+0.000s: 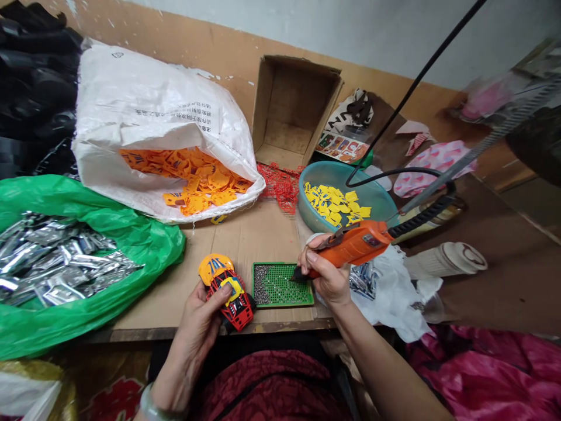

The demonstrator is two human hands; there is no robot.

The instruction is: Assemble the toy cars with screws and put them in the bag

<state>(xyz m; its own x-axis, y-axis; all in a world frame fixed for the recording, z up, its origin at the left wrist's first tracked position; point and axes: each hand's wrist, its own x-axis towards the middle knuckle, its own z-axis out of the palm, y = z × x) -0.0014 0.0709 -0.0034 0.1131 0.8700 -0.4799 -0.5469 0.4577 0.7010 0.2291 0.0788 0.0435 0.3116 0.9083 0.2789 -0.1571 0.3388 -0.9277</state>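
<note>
My left hand [202,316] grips a toy car [228,292] with an orange hood, a red frame and a yellow roof piece, the thumb lying across the roof. Its black wheels show partly beside the fingers. Closed around an orange electric screwdriver [353,248], my right hand [326,272] holds the tool slanted down to the left. The dark tip is over the green perforated tray [284,304], where small metal screws lie heaped at the left side and scattered across the holes. Whether the tip touches a screw, I cannot tell.
A white sack [153,88] spills orange parts [205,181] behind the tray. Red frames [280,187] lie near a cardboard box [298,105]. A teal basin [315,213] holds yellow pieces. Silver parts fill a green bag [162,234] at left. The screwdriver's black cable [407,93] hangs at right.
</note>
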